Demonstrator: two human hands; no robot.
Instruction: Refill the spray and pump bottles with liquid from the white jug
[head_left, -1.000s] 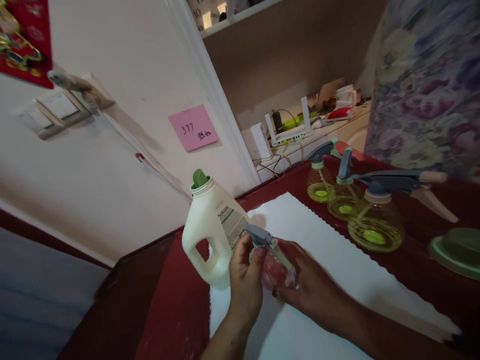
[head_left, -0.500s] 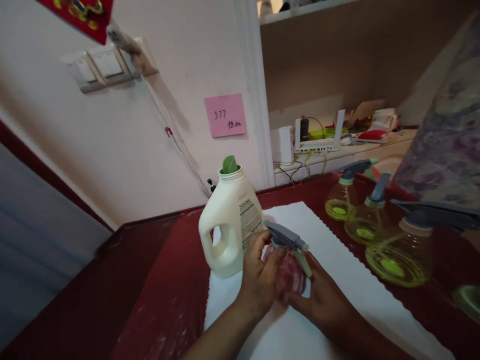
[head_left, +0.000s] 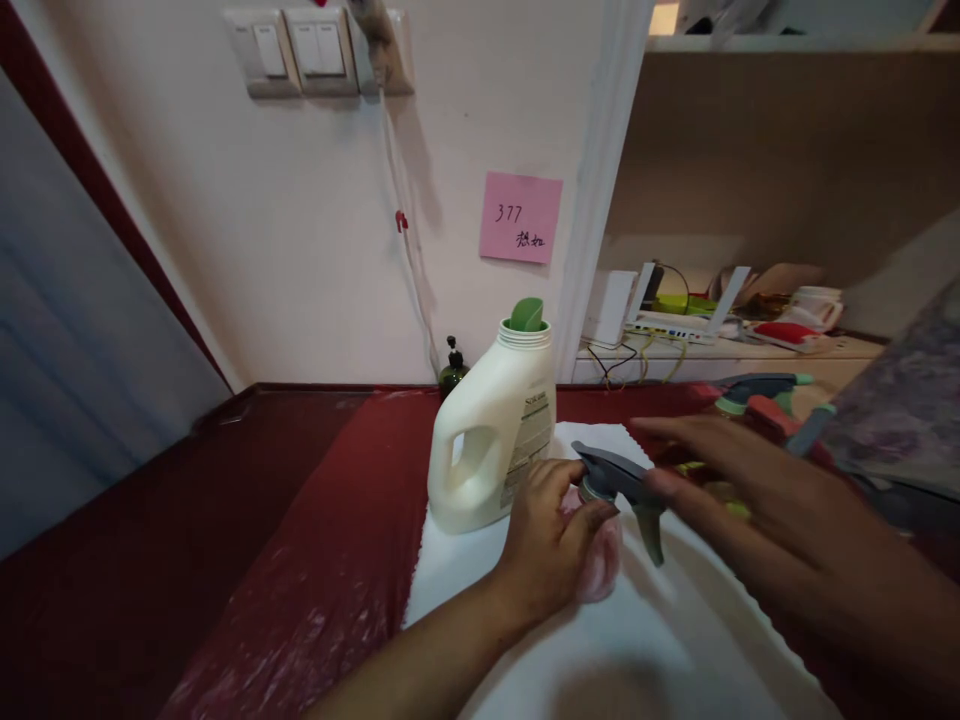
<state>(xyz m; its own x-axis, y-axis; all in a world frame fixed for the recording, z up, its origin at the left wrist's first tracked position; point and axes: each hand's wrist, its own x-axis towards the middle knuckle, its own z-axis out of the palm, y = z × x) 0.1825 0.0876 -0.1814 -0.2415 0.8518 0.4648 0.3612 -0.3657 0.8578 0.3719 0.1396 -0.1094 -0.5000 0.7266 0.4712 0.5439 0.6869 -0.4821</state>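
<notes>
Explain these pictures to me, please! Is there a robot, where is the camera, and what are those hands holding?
There's no robot here, just a person using two bare hands. Every picture comes from one camera worn on that person's head, looking forward and down.

The left hand grips a pink trigger spray bottle near its neck. The right hand is open beside the sprayer's nozzle end; I can't tell whether it's touching.

A red cover is on the table, with a white sheet over part of it. On the sheet stands a cream jug with a green spout. A dark pump bottle is behind it, and more spray bottles are partly hidden by the right hand.
</notes>
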